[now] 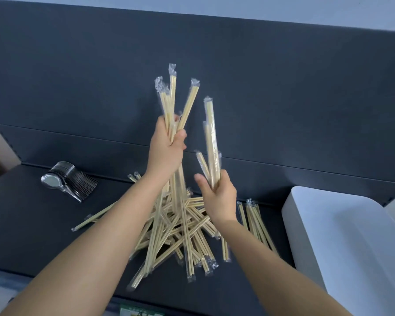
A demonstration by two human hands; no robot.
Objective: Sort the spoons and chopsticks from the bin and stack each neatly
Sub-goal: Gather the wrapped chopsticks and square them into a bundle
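Head cam, so you're looking down along your own arms. Your left hand (167, 151) is clamped round a fat bundle of chopsticks (172, 99), all in clear plastic sleeves. It's held upright, with the tops fanning out above your fist and the lower ends running down toward the table (32, 224).

Your right hand (217, 195) is lower and just beside it. Its fingers are curled round a smaller bunch (211, 142) of wrapped sticks, also pointing up, with the thumb sticking out to the side. It's a bit blurry there, so I can't count them.

Under both hands there's a messy pile (180, 229) of more wrapped chopsticks, criss-crossed on the dark tabletop. A few loose sticks (253, 217) lie side by side just right of the pile, near the white bin (351, 236) at the right edge.

The spoons (71, 179) are well off to the left, nested in a neat stack toward the back of the table.
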